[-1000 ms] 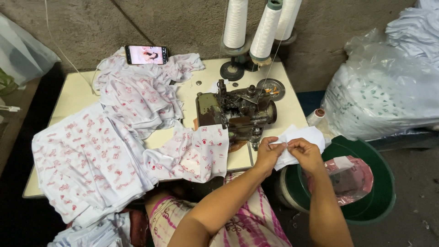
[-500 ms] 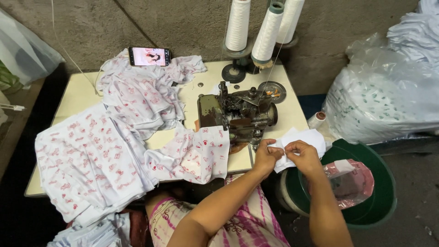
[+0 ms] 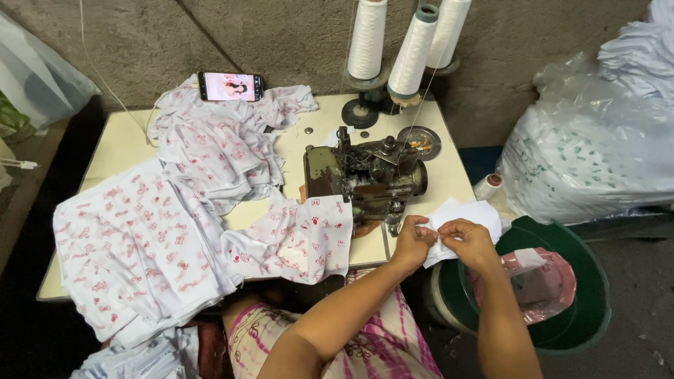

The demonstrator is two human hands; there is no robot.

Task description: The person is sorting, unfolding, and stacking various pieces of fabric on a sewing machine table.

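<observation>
White cloth piece beside cream sewing table

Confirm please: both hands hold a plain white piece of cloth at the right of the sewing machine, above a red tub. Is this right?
Not quite: the tub is green, as the head view shows. Both the left hand and right hand do hold the plain white cloth right of the sewing machine.
</observation>
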